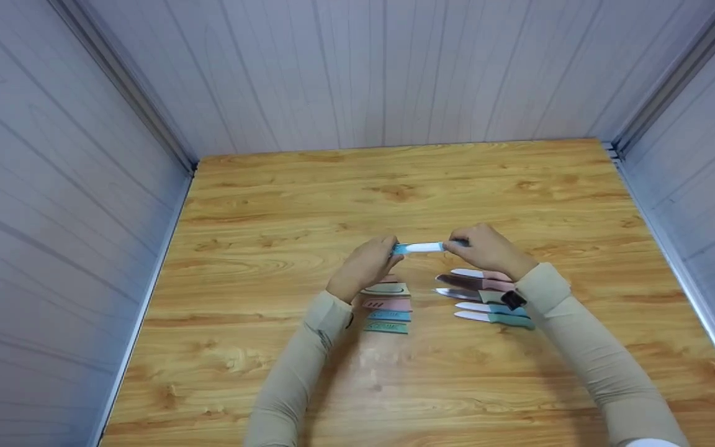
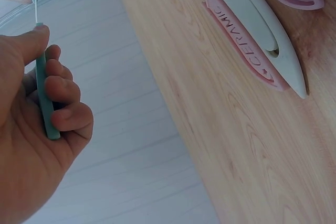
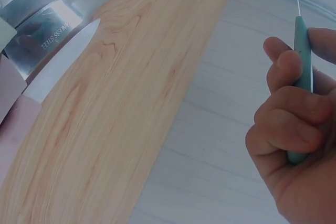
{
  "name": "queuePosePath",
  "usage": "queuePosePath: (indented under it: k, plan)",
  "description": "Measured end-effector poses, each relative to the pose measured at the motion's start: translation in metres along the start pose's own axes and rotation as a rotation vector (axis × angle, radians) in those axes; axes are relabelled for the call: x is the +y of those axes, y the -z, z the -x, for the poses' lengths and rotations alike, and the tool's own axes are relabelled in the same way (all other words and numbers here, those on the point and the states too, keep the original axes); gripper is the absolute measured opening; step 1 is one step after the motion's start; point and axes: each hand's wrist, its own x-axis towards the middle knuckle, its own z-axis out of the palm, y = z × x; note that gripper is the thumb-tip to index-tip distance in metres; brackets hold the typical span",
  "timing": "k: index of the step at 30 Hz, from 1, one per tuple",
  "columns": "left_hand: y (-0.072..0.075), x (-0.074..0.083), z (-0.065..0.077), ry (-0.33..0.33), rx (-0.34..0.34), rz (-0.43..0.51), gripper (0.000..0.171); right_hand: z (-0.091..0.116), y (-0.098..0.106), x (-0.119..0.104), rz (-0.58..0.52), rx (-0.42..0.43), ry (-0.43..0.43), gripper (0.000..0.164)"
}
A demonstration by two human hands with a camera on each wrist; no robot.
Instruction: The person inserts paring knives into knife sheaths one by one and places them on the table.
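My left hand [image 1: 365,264] grips a teal-blue knife sheath [image 2: 46,98], its fingers curled around it in the left wrist view. The right hand [image 1: 488,248] holds a ceramic knife by its teal-blue handle [image 3: 302,56]. Between the hands, the knife's white blade [image 1: 424,247] points left and its tip end meets the sheath. How far the blade sits inside, I cannot tell. Both hands are raised above the tabletop, over the far ends of a row of sheaths and a row of knives.
On the left, several flat sheaths lie stacked in a row, among them a pink sheath [image 1: 388,304], a blue sheath [image 1: 388,315] and a green sheath [image 1: 387,327]. Several bare knives lie on the right, including a green-handled knife [image 1: 509,320]. Pale panels [image 1: 357,74] enclose the wooden table [image 1: 270,211].
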Motion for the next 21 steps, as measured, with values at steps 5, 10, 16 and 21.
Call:
queuePosePath:
  k: [5, 10, 16, 21]
  plan:
    - [-0.0002, -0.0014, -0.0002, 0.01, -0.01, -0.003, 0.027, -0.0021, 0.0, 0.0002, -0.001, -0.006, 0.002, 0.031]
    - [-0.0006, -0.0009, -0.001, 0.028, -0.022, 0.005, 0.028, -0.0025, -0.001, 0.0011, -0.005, -0.011, -0.004, 0.03]
    - [0.001, 0.001, -0.003, 0.036, -0.031, 0.014, 0.026, -0.0026, -0.0022, 0.0009, 0.005, -0.011, 0.024, 0.034]
    - [0.0008, 0.0011, -0.0024, 0.036, -0.035, 0.003, 0.026, -0.0025, -0.0027, -0.0002, 0.018, -0.021, 0.018, 0.035]
